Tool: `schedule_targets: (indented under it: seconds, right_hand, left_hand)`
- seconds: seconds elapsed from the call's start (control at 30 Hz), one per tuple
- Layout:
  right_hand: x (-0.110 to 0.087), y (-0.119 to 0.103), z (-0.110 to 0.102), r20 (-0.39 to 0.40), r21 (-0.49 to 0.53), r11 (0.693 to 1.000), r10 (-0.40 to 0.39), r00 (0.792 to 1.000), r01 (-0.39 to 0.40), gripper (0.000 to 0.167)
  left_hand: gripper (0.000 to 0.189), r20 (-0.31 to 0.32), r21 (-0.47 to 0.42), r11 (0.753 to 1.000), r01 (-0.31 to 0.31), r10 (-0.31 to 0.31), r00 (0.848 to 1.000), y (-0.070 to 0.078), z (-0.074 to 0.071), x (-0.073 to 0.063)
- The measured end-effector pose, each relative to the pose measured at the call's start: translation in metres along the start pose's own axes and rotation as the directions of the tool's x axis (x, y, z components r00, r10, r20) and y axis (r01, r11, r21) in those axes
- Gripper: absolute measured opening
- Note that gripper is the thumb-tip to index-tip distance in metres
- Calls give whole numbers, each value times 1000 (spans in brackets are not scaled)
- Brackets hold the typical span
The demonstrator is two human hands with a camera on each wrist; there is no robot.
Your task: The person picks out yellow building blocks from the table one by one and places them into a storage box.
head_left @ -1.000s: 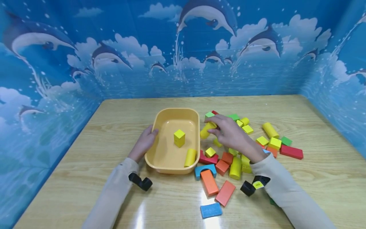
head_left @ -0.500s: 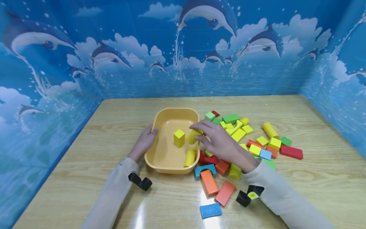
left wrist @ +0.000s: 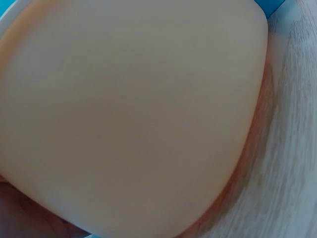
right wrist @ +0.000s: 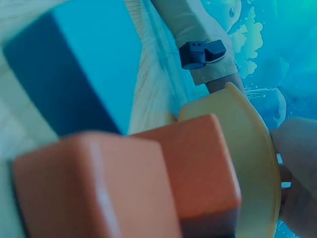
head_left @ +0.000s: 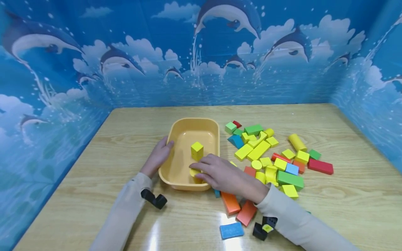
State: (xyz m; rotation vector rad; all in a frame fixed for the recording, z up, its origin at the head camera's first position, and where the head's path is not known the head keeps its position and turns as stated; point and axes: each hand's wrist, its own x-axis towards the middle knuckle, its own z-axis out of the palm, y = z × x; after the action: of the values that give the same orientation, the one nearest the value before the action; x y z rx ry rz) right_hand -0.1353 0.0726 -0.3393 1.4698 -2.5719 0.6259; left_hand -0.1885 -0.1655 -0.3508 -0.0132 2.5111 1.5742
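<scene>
A tan plastic tub (head_left: pixel 180 139) sits left of the scattered blocks. My left hand (head_left: pixel 159 157) grips its left rim, thumb over the edge. The tub's outer wall (left wrist: pixel 138 109) fills most of the left wrist view. Inside it, a yellow block (head_left: pixel 197 151) stands upright near the middle. My right hand (head_left: pixel 221 176) reaches over the right wall and pinches a yellow cylinder (head_left: pixel 194 172) low in the tub's near part. Fingers cover part of this cylinder, and the second cylinder inside is hidden behind the hand. In the right wrist view, the right hand (right wrist: pixel 299 168) overlaps the tub's rim.
Loose blocks spread right of the tub: yellow blocks (head_left: pixel 258 150), a green block (head_left: pixel 290 179), a red block (head_left: pixel 320 166) and a lone yellow cylinder (head_left: pixel 296 142). Orange block (head_left: pixel 230 203) and blue block (head_left: pixel 231 230) lie nearer. Behind the table hangs a dolphin-print curtain (head_left: pixel 201 83).
My right hand has carried the yellow cylinder left from beside the tub, over its right wall and down into its near part. The left hand stays on the rim.
</scene>
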Motion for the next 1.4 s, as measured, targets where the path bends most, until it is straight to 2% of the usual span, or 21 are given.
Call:
schedule_targets:
  seconds: [0.13,0.3,0.4,0.57,0.67,0.73,0.87,0.97,1.03,1.17,1.3,1.4]
  right_hand:
    - [0,1,0,49,-3,1000,15,999,-14,36]
    - [-2,8,-8,-57,21,1000,14,998,-13,31]
    - [-6,17,-24,-116,15,997,78,990,-77,27]
    - [-17,45,-49,-101,25,963,269,958,-268,32]
    - [-26,71,-56,-89,24,926,378,921,-378,35]
    - [-35,90,-59,-83,12,890,456,886,-456,36]
    - [-54,118,-63,-31,-21,774,632,774,-632,46]
    - [-63,129,-65,14,-31,691,722,691,-722,59]
    - [-66,132,-65,33,-24,655,756,654,-755,66]
    - [-65,134,-65,64,-35,621,783,619,-783,78]
    - [-61,131,-64,109,-72,601,798,592,-796,91]
    - [-59,128,-63,128,-79,591,805,579,-803,95]
  left_hand:
    - [49,-3,-14,1000,-12,12,1000,0,0,-1]
    - [47,-7,-24,1000,-14,14,1000,-1,1,-1]
    - [48,-4,-5,1000,-5,5,1000,1,1,-1]
    - [47,-8,7,1000,5,-4,1000,2,1,0]
    - [47,-15,2,1000,0,0,1000,1,2,0]
    - [46,-18,-1,1000,-13,13,1000,-1,2,1]
    - [45,-25,-14,999,-34,33,999,-3,4,2]
    - [44,-30,-16,999,-44,44,999,-3,4,2]
    - [45,-28,-16,999,-45,45,999,-3,3,2]
    - [45,-22,-15,999,-31,31,999,-1,2,1]
    - [46,-18,-19,1000,-16,16,1000,-1,1,1]
    - [46,-15,-22,1000,-18,17,1000,-1,1,0]
